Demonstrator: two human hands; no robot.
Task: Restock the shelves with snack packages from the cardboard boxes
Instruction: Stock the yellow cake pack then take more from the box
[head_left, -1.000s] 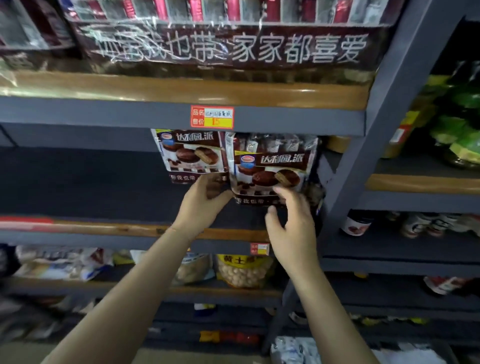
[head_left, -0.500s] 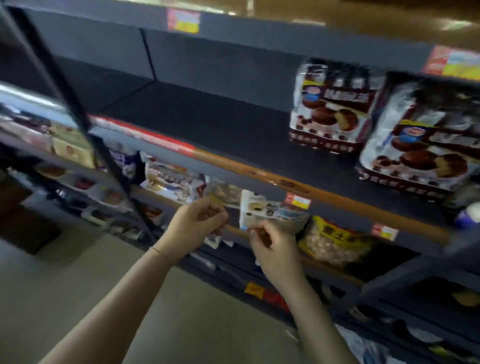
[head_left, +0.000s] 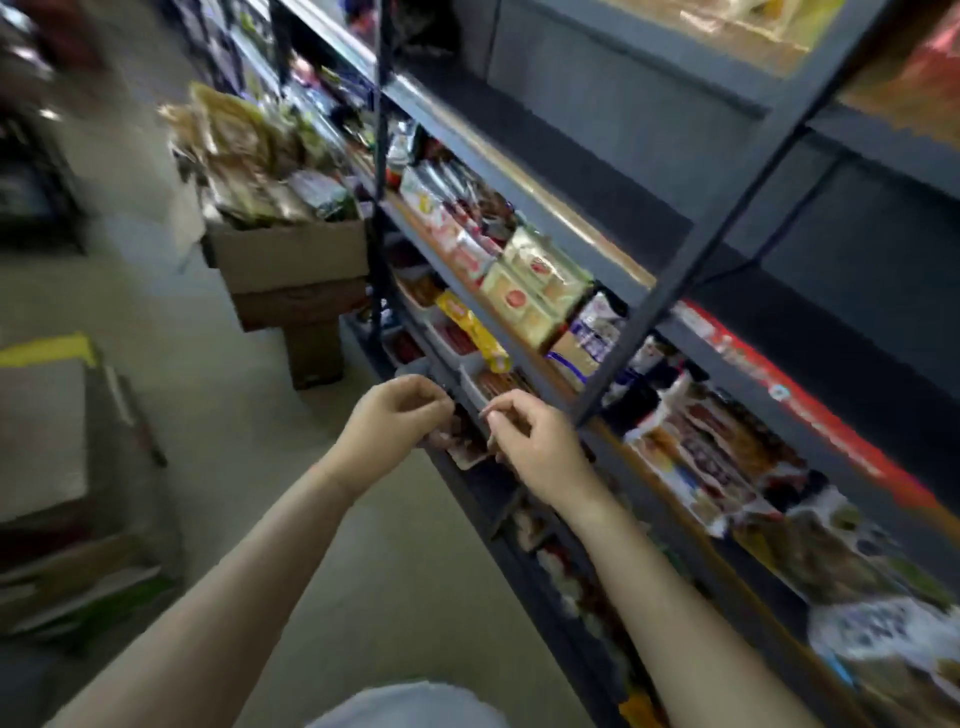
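Observation:
My left hand (head_left: 396, 415) and my right hand (head_left: 531, 441) hang side by side in front of the lower shelves, fingers loosely curled, holding nothing. Ahead on the left, an open cardboard box (head_left: 291, 252) sits on the floor, heaped with snack packages (head_left: 244, 156). It rests on a second cardboard box (head_left: 304, 306). The dark metal shelf unit (head_left: 727, 208) runs along the right. Its lower levels hold mixed snack packs (head_left: 537, 291), and a higher level (head_left: 841, 332) is bare and dark. The picture is blurred.
Another closed box (head_left: 47, 431) with yellow tape stands at the left edge. Pale floor (head_left: 249, 426) stretches between it and the shelves. Bagged goods (head_left: 883, 597) fill the lower shelf at the near right.
My view has swung left and down, away from the chocolate pie packs on the shelf toward the boxes on the floor. Both hands have let go of the packs and dropped low, empty.

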